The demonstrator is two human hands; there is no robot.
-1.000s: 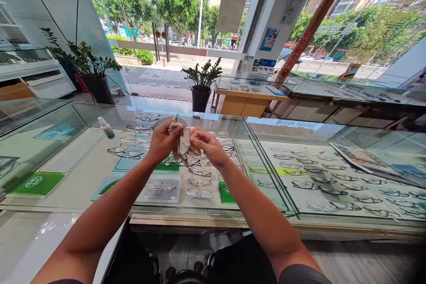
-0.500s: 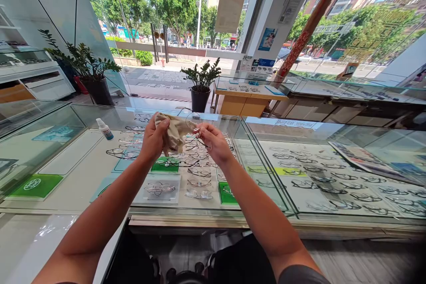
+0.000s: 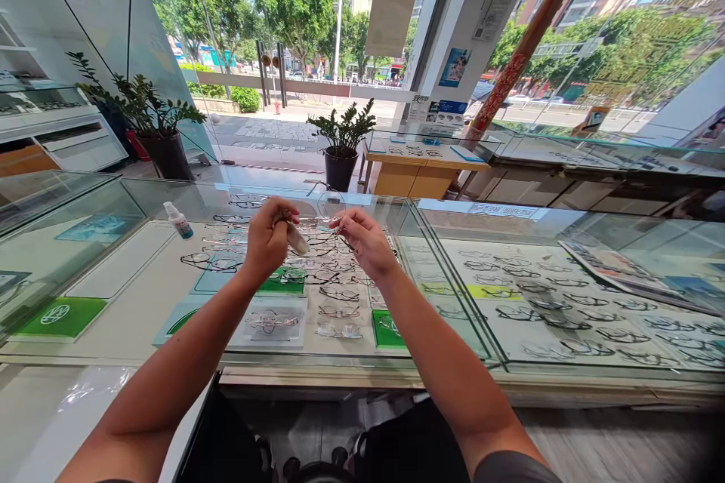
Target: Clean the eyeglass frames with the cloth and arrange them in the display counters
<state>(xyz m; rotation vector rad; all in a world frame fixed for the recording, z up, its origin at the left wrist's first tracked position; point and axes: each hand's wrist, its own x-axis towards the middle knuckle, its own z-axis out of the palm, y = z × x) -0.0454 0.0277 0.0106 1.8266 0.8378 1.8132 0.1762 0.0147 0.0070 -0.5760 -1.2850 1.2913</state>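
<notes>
Above the glass display counter (image 3: 170,260), my left hand (image 3: 265,241) is closed around a beige cleaning cloth (image 3: 297,240), mostly bunched inside the fist with one end poking out on the right. Fingertips of my right hand (image 3: 365,243) pinch a pair of thin-rimmed eyeglasses (image 3: 331,202). One round lens stands up above the fingers, and a dark temple arm hangs beneath them. A gap separates the cloth from the glasses. Part of the frame is hidden by my right fingers.
A small spray bottle (image 3: 179,221) with blue liquid stands left of my hands. Rows of eyeglasses (image 3: 338,330) lie in the counter below. A magazine (image 3: 628,272) is at the right. Beyond the counter are a potted plant (image 3: 340,158) and a wooden table (image 3: 419,173).
The cloth was spread out between my hands against the glasses; now it is gathered in my left fist, which has turned and drawn off the glasses. My right hand has barely moved.
</notes>
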